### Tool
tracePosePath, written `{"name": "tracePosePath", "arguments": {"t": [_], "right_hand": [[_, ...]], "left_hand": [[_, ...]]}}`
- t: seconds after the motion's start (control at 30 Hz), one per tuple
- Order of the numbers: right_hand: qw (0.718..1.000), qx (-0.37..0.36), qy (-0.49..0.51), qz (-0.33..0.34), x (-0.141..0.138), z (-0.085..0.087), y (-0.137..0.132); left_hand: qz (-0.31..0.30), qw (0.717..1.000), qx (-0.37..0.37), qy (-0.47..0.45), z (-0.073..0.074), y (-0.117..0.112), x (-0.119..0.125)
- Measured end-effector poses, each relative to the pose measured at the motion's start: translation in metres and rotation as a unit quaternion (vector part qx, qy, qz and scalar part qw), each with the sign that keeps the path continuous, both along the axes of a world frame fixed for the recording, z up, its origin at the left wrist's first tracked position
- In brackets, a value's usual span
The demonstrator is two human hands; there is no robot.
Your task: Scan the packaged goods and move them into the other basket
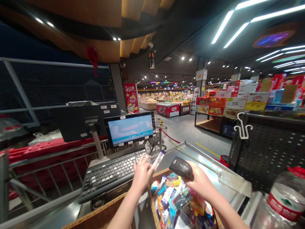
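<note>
My left hand (142,173) holds a slim white packet (159,160) between thumb and fingers, its fingertips resting near the right end of the dark keyboard (109,173). My right hand (199,182) is wrapped round a black handheld barcode scanner (181,167), aimed toward the packet. Both hands hover over a wicker basket (156,178) filled with several colourful snack packets (177,198). Behind the keyboard stands a till screen (130,128) showing a pale blue display.
A steel checkout counter (205,159) runs to the right, beside a black perforated stand (269,149). A large water bottle (284,198) stands at the bottom right. Metal railings (47,165) lie to the left. Shop aisles with stacked boxes (238,101) stretch behind.
</note>
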State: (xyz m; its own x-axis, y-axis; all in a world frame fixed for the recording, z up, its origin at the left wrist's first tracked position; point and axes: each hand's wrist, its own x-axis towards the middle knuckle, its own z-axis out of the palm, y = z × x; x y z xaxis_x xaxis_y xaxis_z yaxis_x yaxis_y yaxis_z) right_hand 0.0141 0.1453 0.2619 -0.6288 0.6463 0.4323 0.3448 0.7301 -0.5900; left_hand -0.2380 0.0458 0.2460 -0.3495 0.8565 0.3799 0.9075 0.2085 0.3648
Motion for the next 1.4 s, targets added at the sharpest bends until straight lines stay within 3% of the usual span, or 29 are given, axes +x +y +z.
{"name": "tracePosePath", "arguments": {"t": [0.17,0.3,0.87,1.23,1.4], "right_hand": [[0.999,0.031,0.02,0.021,-0.004,0.008,-0.013],[0.999,0.04,0.02,0.023,-0.007,0.014,-0.025],[0.997,0.054,0.01,0.046,-0.026,0.022,-0.053],[0.994,0.057,-0.005,0.095,-0.046,0.035,-0.08],[0.991,0.055,-0.003,0.124,-0.057,0.033,-0.089]], "left_hand": [[-0.017,1.0,0.008,0.002,0.022,-0.015,-0.004],[-0.019,0.999,0.018,0.038,0.031,-0.025,-0.007],[0.016,1.0,0.013,0.021,0.039,-0.061,-0.037],[0.05,0.999,-0.015,0.016,0.04,-0.091,-0.054],[0.068,0.997,-0.019,0.012,0.04,-0.108,-0.063]]}}
